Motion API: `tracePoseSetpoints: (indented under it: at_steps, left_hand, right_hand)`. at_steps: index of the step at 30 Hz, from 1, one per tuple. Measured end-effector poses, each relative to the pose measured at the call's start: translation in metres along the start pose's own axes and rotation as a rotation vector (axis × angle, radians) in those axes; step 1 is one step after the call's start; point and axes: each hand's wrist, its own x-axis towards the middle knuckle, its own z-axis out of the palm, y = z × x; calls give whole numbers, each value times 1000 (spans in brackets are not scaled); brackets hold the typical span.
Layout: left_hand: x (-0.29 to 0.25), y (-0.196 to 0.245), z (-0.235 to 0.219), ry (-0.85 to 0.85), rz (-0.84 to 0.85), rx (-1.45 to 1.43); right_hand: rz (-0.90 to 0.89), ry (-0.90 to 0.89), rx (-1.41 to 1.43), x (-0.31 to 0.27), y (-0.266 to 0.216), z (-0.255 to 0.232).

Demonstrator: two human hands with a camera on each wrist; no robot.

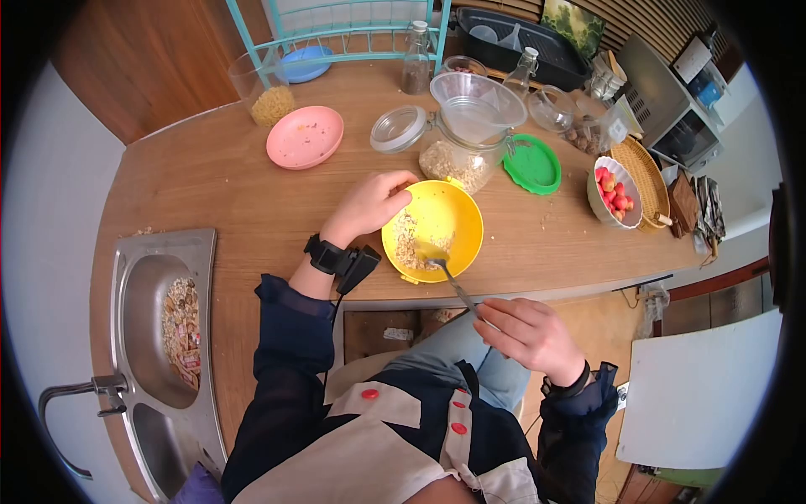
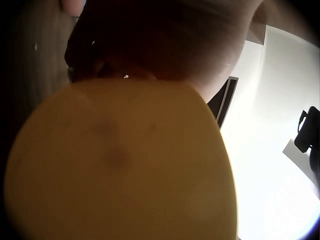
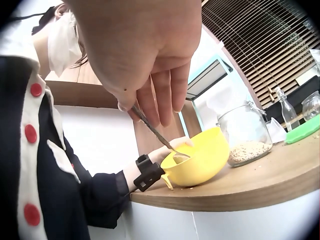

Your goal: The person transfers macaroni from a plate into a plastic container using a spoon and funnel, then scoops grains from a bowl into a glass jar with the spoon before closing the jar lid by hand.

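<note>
Near the counter's front edge, a yellow bowl (image 1: 453,210) holds oat flakes (image 1: 409,244). In the head view the left hand (image 1: 374,204) grips the bowl's left rim, and the bowl's yellow wall (image 2: 125,165) fills much of the left wrist view. The right hand (image 1: 525,336) pinches the handle of a metal spoon (image 1: 456,288), whose head lies among the flakes. From the right wrist view, the bowl (image 3: 205,160) looks tilted, with the right hand (image 3: 150,65) above it and the spoon (image 3: 152,131) slanting down inside.
Behind the bowl stands a glass jar of oats (image 1: 457,164) with a funnel (image 1: 477,105) on top. A pink plate (image 1: 305,138), green lid (image 1: 533,164) and bowl of red fruit (image 1: 615,193) lie around. At left is a sink (image 1: 138,319) with scraps; a teal rack (image 1: 361,32) stands behind.
</note>
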Motion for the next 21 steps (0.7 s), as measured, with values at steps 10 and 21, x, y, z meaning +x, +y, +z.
tracePoseSetpoints:
  at_steps: [10, 21]
  left_hand:
    - [0, -4, -1, -4, -33, -49]
    - [-3, -1, -1, 8, 79, -116]
  right_hand:
    - [-96, -17, 28, 5, -5, 1]
    - [64, 29, -48, 4, 10, -7]
